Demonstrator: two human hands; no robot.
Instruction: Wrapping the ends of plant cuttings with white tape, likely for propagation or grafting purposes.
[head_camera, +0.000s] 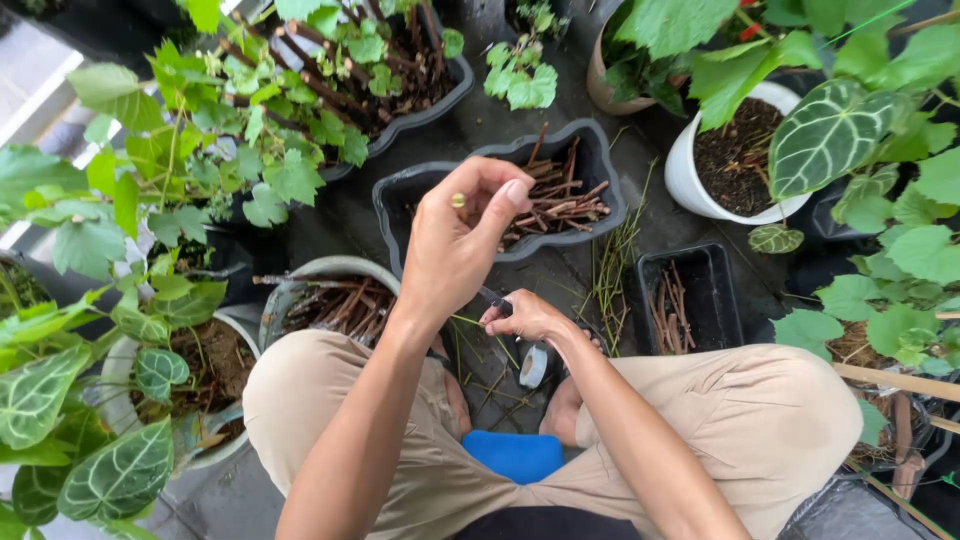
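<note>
At the bottom of the frame a blue stool (515, 455) is seen between two knees in beige trousers (790, 420), and both forearms are stretched forward over it. Just above centre-bottom, the right hand (528, 316) is held low, its fingers curled tight around a small dark tool (501, 306), of which only a short tip is seen; what kind of tool it is cannot be told. A roll of white tape (533, 366) is found just below that hand, on the ground between the feet. The left hand (455, 245) is raised at the middle of the frame, its thumb and forefinger pinched narrowly together on a small cutting (458, 200) whose pale cut end is shown at the fingertips; the other fingers are folded loosely in.

Behind the left hand a dark oblong planter (600, 165) is set, with brown stick cuttings stood in its soil. A bundle of green stems (612, 275) is laid on the wet paving to its right, beside a small black tray (705, 295) of sticks. A round grey pot (330, 270) of twigs is placed at centre-left. A white pot (690, 180) of soil is seen at the upper right, and leafy planters are ranged along the top and both sides.
</note>
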